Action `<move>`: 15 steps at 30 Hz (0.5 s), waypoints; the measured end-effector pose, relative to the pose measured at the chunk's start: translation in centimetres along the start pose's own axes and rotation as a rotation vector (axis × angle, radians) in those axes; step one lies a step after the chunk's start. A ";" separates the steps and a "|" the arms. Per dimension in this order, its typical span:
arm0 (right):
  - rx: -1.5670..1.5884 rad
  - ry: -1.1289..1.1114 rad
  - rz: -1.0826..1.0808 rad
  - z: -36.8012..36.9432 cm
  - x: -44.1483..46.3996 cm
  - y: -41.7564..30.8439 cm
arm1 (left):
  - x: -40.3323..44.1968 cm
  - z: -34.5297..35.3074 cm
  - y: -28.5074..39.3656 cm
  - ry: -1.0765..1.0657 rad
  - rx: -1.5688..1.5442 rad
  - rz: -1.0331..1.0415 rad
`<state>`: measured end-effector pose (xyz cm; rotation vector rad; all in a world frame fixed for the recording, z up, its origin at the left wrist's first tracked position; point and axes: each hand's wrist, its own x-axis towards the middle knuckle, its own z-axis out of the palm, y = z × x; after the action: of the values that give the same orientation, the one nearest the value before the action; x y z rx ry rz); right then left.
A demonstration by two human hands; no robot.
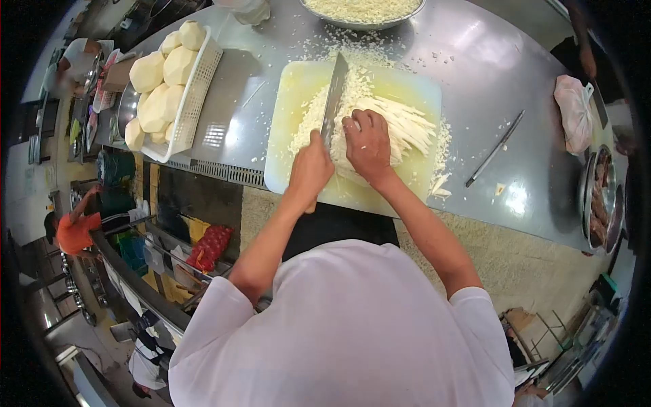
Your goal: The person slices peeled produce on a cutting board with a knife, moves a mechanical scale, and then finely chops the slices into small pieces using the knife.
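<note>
My left hand (312, 168) is closed round the handle of a cleaver (335, 91), whose wide blade stands on edge and points away from me. To the right of the blade, my right hand (369, 144) presses down with curled fingers on a bundle of pale vegetable strips (407, 127). Finely chopped pale bits (310, 115) lie left of the blade and beyond it. All of this rests on a yellowish cutting board (285, 152). Part of the strips is hidden under my right hand.
A white basket (196, 91) of peeled pale root vegetables (163, 81) stands left. Beyond the board is a bowl (366, 25) of chopped bits. To the right lie a slim knife-like tool (495, 149), a plastic bag (574, 114) and a metal bowl (592, 197). Other people stand around the kitchen.
</note>
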<state>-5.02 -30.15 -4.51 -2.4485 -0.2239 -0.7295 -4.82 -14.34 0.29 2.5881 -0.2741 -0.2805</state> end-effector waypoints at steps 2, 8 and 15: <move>0.004 0.007 -0.009 -0.4 0.0 0.1 | 0.4 -0.6 0.3 0.032 0.017 0.063; 0.165 -0.117 0.055 -2.8 -1.1 -1.0 | -1.9 -1.0 -0.5 0.010 0.021 -0.029; 0.070 -0.210 0.140 -2.9 -6.3 -4.1 | -1.3 -4.4 -0.1 0.043 -0.015 0.055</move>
<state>-12.89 -28.35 -4.03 -2.4441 -0.1527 -0.3980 -4.92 -11.88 4.09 2.5636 -0.3256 -0.2060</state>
